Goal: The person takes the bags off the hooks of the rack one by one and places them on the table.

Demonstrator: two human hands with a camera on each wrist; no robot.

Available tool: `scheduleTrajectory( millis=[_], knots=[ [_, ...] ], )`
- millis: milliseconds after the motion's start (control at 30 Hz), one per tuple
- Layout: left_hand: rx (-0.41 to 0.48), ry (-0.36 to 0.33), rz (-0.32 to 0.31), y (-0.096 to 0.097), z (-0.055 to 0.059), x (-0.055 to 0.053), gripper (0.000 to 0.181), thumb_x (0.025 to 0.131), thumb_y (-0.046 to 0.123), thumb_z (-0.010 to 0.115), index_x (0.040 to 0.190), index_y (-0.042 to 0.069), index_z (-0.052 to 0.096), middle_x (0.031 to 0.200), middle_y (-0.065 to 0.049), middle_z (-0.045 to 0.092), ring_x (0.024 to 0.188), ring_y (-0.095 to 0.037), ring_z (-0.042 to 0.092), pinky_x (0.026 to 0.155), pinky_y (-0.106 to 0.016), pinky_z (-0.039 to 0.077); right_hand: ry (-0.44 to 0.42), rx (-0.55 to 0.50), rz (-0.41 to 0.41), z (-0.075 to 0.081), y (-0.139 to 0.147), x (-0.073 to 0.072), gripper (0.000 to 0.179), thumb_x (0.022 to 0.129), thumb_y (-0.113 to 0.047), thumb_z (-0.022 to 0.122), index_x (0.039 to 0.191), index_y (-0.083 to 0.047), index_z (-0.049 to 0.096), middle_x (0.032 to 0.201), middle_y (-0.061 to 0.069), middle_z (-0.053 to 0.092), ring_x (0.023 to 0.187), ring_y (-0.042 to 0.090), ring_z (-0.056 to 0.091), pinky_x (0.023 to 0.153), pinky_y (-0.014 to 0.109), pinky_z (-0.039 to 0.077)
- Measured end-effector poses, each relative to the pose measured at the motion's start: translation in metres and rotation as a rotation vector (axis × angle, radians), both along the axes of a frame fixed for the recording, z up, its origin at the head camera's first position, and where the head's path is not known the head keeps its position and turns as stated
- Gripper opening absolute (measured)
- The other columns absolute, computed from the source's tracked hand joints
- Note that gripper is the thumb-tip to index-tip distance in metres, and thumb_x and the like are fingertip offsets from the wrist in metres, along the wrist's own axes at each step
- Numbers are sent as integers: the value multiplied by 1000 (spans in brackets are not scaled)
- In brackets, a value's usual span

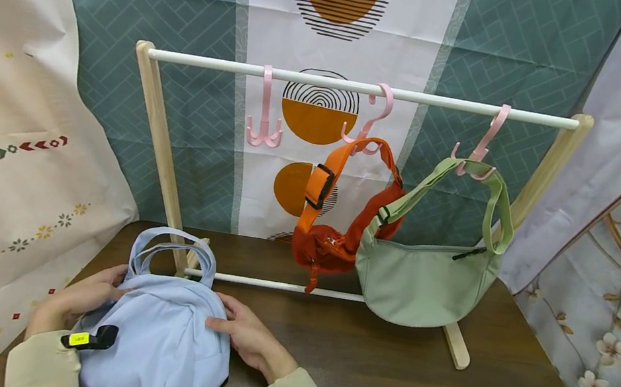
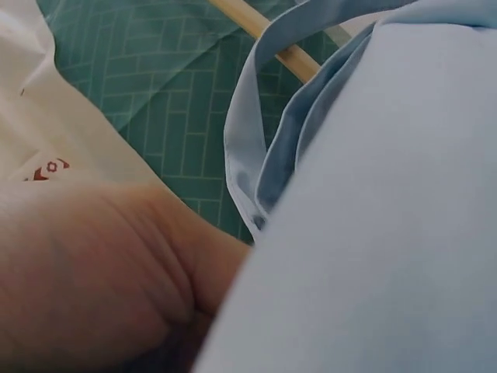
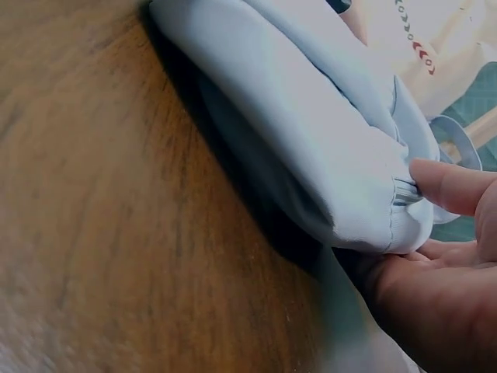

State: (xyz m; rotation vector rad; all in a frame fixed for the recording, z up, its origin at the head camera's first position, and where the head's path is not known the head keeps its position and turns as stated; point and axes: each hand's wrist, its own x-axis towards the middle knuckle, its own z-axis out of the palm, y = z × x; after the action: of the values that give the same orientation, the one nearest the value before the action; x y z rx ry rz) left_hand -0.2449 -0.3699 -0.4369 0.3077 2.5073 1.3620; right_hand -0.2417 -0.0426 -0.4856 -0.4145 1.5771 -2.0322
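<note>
A light blue bag point(image 1: 156, 338) with its handles standing up is between my two hands at the front left of the table. My left hand point(image 1: 87, 294) grips its left side near the top, the thumb over the front; in the left wrist view the blue fabric point(image 2: 388, 194) hides the fingers. On the opposite side my right hand point(image 1: 250, 335) pinches the bag's edge. The right wrist view shows the right thumb point(image 3: 450, 186) on the blue fabric beside a short zipper end point(image 3: 404, 190), with the other fingers underneath.
Behind the bag stands a rack with a white top bar point(image 1: 327, 81) and wooden legs. Three pink hooks hang there: a bare one point(image 1: 265, 120), one with an orange-red bag point(image 1: 333, 244), one with a green bag point(image 1: 424, 277). The brown table point(image 1: 379, 378) extends right.
</note>
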Motion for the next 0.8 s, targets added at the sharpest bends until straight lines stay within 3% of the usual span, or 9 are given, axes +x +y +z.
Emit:
scheduleTrajectory(
  millis=[100, 200, 367, 533, 700, 800],
  knots=[
    [-18, -28, 29, 1, 1, 0, 67, 102, 12, 59, 149, -20, 23, 148, -42, 36, 133, -49, 43, 102, -41, 45, 1, 10, -17, -1, 0, 0, 59, 99, 3, 63, 155, -3, 43, 148, 15, 55, 129, 23, 54, 111, 42, 43],
    [-28, -53, 78, 3, 0, -1, 72, 101, 10, 58, 150, -20, 15, 145, -45, 34, 133, -55, 39, 103, -53, 42, 18, 45, -34, -1, 0, 1, 59, 99, 3, 64, 154, -4, 43, 145, 15, 58, 127, 24, 55, 110, 44, 43],
    [-40, -71, 151, 5, -4, -1, 66, 101, 5, 58, 145, -17, 14, 132, -39, 44, 123, -49, 49, 94, -43, 46, 55, 100, -41, -1, 1, 0, 60, 99, 0, 66, 155, -4, 43, 142, 15, 60, 126, 23, 56, 110, 45, 43],
    [-48, -50, 163, 5, -6, 0, 53, 99, 1, 58, 137, -15, 24, 124, -34, 51, 110, -34, 58, 87, -34, 48, 114, 169, -31, 0, 3, -1, 62, 100, -5, 67, 157, -4, 43, 147, 14, 56, 130, 24, 55, 110, 45, 44],
    [-48, -51, 170, 4, -8, 1, 46, 97, -2, 59, 133, -17, 34, 117, -25, 54, 103, -24, 56, 82, -28, 47, 256, 339, -73, 1, 5, -3, 60, 98, -11, 73, 152, -4, 50, 143, 9, 58, 109, 20, 63, 94, 36, 53],
    [-48, -55, 168, 3, -10, 0, 45, 97, -3, 58, 132, -19, 35, 112, -22, 54, 100, -24, 54, 81, -28, 46, 377, 454, -116, 2, 5, -2, 57, 96, -16, 75, 148, -5, 56, 141, 11, 60, 112, 24, 62, 95, 37, 51]
  ],
)
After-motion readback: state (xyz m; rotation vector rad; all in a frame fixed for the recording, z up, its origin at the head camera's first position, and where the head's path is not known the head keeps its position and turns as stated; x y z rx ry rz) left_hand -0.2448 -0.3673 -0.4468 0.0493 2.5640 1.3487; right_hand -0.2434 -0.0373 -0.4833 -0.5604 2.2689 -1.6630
